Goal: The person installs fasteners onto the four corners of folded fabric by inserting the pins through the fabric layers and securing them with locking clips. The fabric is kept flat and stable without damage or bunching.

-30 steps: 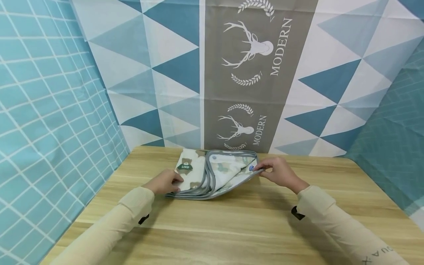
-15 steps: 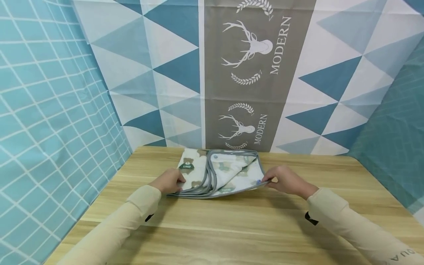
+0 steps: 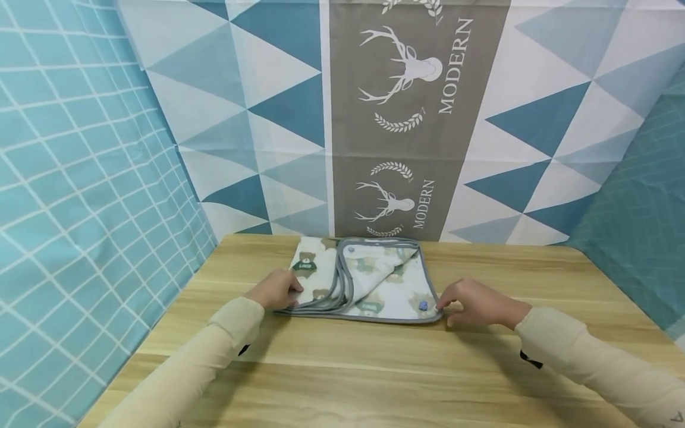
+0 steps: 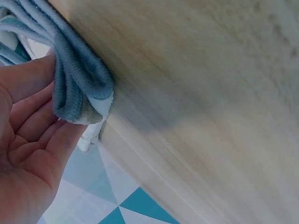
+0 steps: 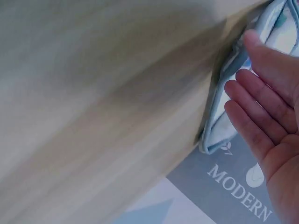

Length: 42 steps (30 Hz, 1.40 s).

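A white fleecy towel (image 3: 398,292) with bear prints and grey-blue edging lies folded on the wooden table. Its left part is stacked in several layers, while a flap on the right lies spread out with a diagonal fold across it. My left hand (image 3: 275,290) pinches the layered near-left edge, thumb on top and fingers underneath, as the left wrist view shows. At the near-right corner, beside a small blue button-like spot (image 3: 423,305), is my right hand (image 3: 476,303). Its fingers (image 5: 254,109) are fairly straight and apart from the thumb, with the fingertips right at the towel's edge.
The wooden table (image 3: 342,368) runs back to a patterned wall cloth (image 3: 396,119) with deer heads and triangles. A blue tiled-pattern sheet (image 3: 80,178) borders the left side, and a teal one (image 3: 642,208) the right.
My right hand has moved right and toward me, drawing the corner out and down flat, and its pinch has loosened. The left hand has kept its hold at the left edge.
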Available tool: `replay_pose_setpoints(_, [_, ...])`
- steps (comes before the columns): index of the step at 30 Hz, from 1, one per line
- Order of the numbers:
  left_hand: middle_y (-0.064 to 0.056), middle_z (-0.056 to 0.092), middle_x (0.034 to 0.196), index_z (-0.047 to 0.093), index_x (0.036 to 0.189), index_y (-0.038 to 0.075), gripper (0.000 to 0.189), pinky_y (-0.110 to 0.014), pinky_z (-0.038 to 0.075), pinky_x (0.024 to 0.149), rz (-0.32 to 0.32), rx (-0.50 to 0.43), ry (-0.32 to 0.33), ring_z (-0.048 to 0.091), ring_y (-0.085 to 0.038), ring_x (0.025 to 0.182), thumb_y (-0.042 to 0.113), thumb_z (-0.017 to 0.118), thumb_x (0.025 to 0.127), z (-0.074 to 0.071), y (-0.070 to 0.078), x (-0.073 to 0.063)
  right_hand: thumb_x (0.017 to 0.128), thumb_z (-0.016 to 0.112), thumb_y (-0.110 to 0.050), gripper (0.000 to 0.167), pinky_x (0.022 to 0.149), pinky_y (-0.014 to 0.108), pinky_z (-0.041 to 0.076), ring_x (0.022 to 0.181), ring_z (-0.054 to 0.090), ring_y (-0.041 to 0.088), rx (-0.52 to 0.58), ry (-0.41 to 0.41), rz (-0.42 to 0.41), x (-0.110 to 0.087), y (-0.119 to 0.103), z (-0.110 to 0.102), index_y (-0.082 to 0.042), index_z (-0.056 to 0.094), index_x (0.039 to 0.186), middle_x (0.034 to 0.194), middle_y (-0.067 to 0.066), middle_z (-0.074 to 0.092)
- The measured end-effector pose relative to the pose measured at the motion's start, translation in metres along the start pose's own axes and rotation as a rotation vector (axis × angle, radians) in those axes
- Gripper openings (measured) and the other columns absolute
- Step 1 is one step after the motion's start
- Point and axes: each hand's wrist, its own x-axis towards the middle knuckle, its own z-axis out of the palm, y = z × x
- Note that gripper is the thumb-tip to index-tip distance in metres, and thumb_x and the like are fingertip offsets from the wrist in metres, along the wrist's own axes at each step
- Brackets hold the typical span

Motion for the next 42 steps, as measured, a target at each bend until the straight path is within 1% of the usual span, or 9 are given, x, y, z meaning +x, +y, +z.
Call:
replay_pose_setpoints(6, [-0.014, 0.074, 0.096, 0.075, 0.098, 0.000, 0.024, -0.037, 0.057, 0.083, -0.034, -0.026, 0.002, 0.069, -0.028, 0.092, 0.006, 0.079, 0.076, 0.002, -0.001, -0.002, 0.073, 0.084, -0.025, 0.038, 0.076, 0.037, 0.059, 0.088, 0.071, 0.022, -0.027, 0.026, 0.002, 0.032, 0.004, -0.020, -0.003, 0.074, 0.101, 0.098, 0.009, 0.075])
replay_pose_setpoints(13, [-0.016, 0.074, 0.101, 0.075, 0.098, 0.000, 0.022, -0.039, 0.057, 0.088, -0.069, -0.022, -0.039, 0.068, -0.031, 0.101, 0.002, 0.077, 0.076, -0.005, 0.009, 0.003, 0.076, 0.081, -0.021, 0.041, 0.086, 0.041, 0.057, 0.096, 0.070, 0.030, -0.068, 0.114, -0.066, 0.118, 0.010, -0.028, 0.002, 0.070, 0.109, 0.106, 0.018, 0.073])
replay_pose_setpoints(18, [-0.009, 0.073, 0.079, 0.076, 0.079, 0.001, 0.012, -0.027, 0.051, 0.067, -0.109, 0.005, -0.034, 0.056, -0.013, 0.069, -0.007, 0.069, 0.072, -0.007, 0.013, 0.002, 0.083, 0.074, -0.010, 0.035, 0.094, 0.041, 0.054, 0.107, 0.066, 0.031, -0.017, 0.048, -0.032, 0.187, 0.005, -0.017, 0.001, 0.067, 0.116, 0.116, 0.017, 0.070])
replay_pose_setpoints(21, [-0.001, 0.057, 0.059, 0.066, 0.061, 0.003, 0.016, -0.025, 0.035, 0.057, -0.111, -0.009, -0.038, 0.036, -0.011, 0.059, -0.009, 0.067, 0.071, -0.004, 0.016, 0.001, 0.086, 0.065, 0.002, 0.035, 0.097, 0.040, 0.052, 0.113, 0.064, 0.030, 0.009, -0.035, 0.035, 0.212, 0.002, -0.006, -0.003, 0.066, 0.121, 0.121, 0.015, 0.068])
replay_pose_setpoints(26, [0.003, 0.032, 0.053, 0.051, 0.052, 0.011, 0.032, -0.027, 0.024, 0.056, -0.095, -0.024, -0.044, 0.024, -0.013, 0.056, -0.010, 0.066, 0.071, -0.003, 0.018, 0.003, 0.086, 0.050, 0.012, 0.045, 0.097, 0.037, 0.053, 0.114, 0.064, 0.029, -0.014, -0.082, 0.085, 0.225, 0.001, 0.006, -0.006, 0.065, 0.124, 0.122, 0.013, 0.068])
replay_pose_setpoints(32, [-0.002, 0.067, 0.067, 0.075, 0.070, 0.005, 0.011, -0.025, 0.041, 0.061, -0.130, 0.001, -0.045, 0.044, -0.011, 0.062, -0.005, 0.075, 0.072, -0.002, 0.015, 0.004, 0.089, 0.047, 0.009, 0.039, 0.088, 0.034, 0.056, 0.104, 0.067, 0.027, 0.053, -0.012, 0.102, 0.226, -0.001, 0.007, -0.004, 0.067, 0.120, 0.115, 0.013, 0.070])
replay_pose_setpoints(34, [-0.001, 0.064, 0.065, 0.072, 0.067, 0.006, 0.013, -0.024, 0.041, 0.062, -0.137, -0.005, -0.047, 0.044, -0.011, 0.063, -0.006, 0.076, 0.072, -0.003, 0.015, 0.004, 0.090, 0.046, 0.007, 0.038, 0.088, 0.034, 0.055, 0.104, 0.066, 0.027, 0.070, -0.002, 0.122, 0.227, -0.001, 0.007, -0.004, 0.067, 0.120, 0.114, 0.013, 0.070])
replay_pose_setpoints(38, [0.004, 0.026, 0.055, 0.036, 0.052, 0.014, 0.048, -0.029, 0.023, 0.059, -0.125, -0.020, -0.069, 0.022, -0.014, 0.059, -0.007, 0.074, 0.073, -0.004, 0.017, 0.004, 0.095, 0.046, 0.000, 0.034, 0.093, 0.035, 0.054, 0.109, 0.064, 0.027, 0.079, -0.044, 0.152, 0.230, -0.001, 0.009, -0.002, 0.063, 0.124, 0.118, 0.015, 0.068])
replay_pose_setpoints(42, [0.004, 0.033, 0.053, 0.049, 0.050, 0.012, 0.039, -0.029, 0.026, 0.060, -0.125, -0.025, -0.073, 0.025, -0.014, 0.060, -0.004, 0.076, 0.073, -0.006, 0.020, 0.004, 0.097, 0.049, -0.006, 0.031, 0.094, 0.035, 0.053, 0.111, 0.063, 0.028, 0.106, -0.081, 0.204, 0.232, -0.002, 0.010, 0.000, 0.062, 0.125, 0.119, 0.016, 0.067])
